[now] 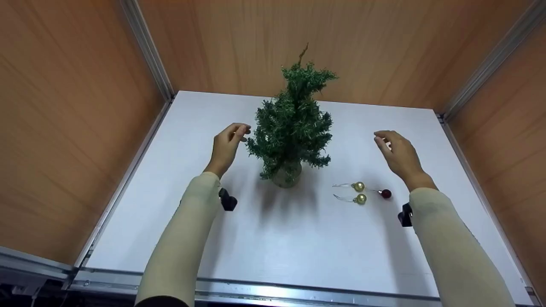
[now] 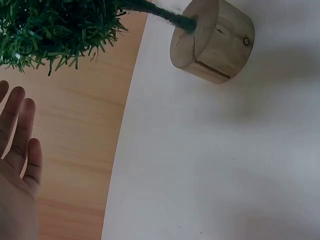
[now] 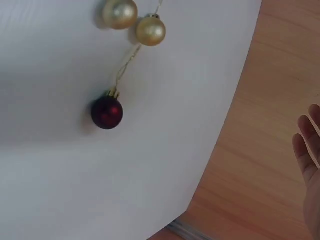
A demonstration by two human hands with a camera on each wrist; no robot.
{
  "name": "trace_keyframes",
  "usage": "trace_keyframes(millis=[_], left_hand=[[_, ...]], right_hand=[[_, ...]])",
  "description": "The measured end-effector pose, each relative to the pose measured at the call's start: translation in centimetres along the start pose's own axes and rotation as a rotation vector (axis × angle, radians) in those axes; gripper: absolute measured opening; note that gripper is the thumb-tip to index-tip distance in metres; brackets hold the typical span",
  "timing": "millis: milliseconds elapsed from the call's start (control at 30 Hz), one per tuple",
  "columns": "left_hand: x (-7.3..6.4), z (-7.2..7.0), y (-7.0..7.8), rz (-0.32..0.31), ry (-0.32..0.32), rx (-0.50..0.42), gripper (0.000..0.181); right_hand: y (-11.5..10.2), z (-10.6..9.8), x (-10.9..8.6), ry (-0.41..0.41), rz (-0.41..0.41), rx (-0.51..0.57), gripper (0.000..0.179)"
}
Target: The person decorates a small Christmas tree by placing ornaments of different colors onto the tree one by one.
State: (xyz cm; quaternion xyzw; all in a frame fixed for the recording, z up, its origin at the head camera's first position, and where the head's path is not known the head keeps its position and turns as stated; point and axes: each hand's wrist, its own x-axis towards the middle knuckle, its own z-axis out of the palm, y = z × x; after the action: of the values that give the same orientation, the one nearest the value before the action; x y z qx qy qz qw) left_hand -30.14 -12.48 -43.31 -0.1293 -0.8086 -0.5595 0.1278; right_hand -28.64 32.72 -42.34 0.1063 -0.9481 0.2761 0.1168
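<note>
A small green artificial Christmas tree (image 1: 294, 119) stands upright on a round wooden base (image 2: 225, 45) with a slit in its side. My left hand (image 1: 228, 145) hovers just left of its lower branches, fingers relaxed and holding nothing; whether a fingertip touches a branch I cannot tell. In the left wrist view that hand (image 2: 17, 160) has its fingers loosely extended. Over the right side of the table hangs my right hand (image 1: 399, 155), bare and relaxed. Below and left of it lie two gold bauble ornaments (image 1: 358, 186) and a dark red bauble (image 1: 385, 194), each with a string loop.
The white tabletop (image 1: 273, 243) is bounded by wooden panels (image 1: 362, 51) at the back and both sides. A metal rail (image 1: 264, 291) runs along the front edge. Each sleeve carries a black wrist camera (image 1: 228, 200).
</note>
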Motion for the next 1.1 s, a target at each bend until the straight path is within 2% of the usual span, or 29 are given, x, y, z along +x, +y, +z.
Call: trace_keyframes(millis=[100,233,367,500,733,967,1100], left_hand=[[-1.0,0.1,1.4,-0.010,-0.011,-0.030,0.035],[-2.5,0.3,3.1,-0.007,-0.018,-0.025,0.032],[-2.8,0.9,1.3,0.001,-0.014,-0.017,0.032],[-2.9,1.4,-0.6,-0.005,-0.017,-0.002,0.031],[-3.2,1.9,-1.1,-0.001,0.023,0.028,0.032],[-4.5,2.2,-2.0,-0.002,0.022,0.089,0.032],[-4.3,2.5,-1.9,-0.003,0.027,0.072,0.030]], right_hand=[[0.3,0.4,-0.5,-0.001,-0.007,0.011,0.045],[0.6,0.8,-1.3,0.058,-0.045,0.010,0.037],[1.0,1.1,-2.1,0.119,-0.087,0.006,0.027],[1.1,1.4,-2.5,0.132,-0.084,0.023,0.026],[1.1,2.2,-3.1,0.109,-0.054,0.039,0.029],[1.9,4.8,-5.1,0.072,-0.044,0.091,0.026],[2.6,5.7,-5.8,0.083,-0.026,0.108,0.022]])
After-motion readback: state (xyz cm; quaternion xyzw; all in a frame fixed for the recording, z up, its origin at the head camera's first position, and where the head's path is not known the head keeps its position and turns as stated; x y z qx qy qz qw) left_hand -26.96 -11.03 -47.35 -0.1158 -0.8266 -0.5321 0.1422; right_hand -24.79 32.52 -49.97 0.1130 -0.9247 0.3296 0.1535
